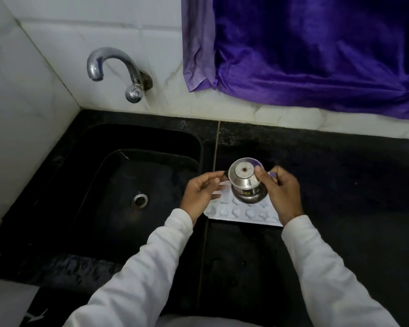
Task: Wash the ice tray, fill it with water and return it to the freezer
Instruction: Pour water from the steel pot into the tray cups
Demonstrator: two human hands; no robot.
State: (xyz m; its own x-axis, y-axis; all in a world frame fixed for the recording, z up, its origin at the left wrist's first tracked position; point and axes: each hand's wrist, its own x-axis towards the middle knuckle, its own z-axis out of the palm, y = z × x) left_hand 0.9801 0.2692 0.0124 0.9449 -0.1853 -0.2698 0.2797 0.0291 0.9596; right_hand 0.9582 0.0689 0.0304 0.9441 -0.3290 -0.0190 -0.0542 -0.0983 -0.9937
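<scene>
A white ice tray [240,214] with heart-shaped cells lies flat on the black counter, just right of the sink [137,185]. Above its far half is a small steel vessel [244,182], tilted with its round top towards me. My right hand [281,192] grips the vessel's right side, thumb on the upper rim. My left hand [203,192] is at the vessel's left side. Its thumb and index finger pinch a small dark part sticking out of the vessel, and its lower fingers curl over the tray's left edge. The vessel and hands hide the tray's far part.
A chrome tap [115,69] comes out of the white tiled wall above the sink's far left, with no water running. The drain [139,200] shows in the dark basin. A purple curtain [316,50] hangs at the back right. Black counter [352,185] extends to the right.
</scene>
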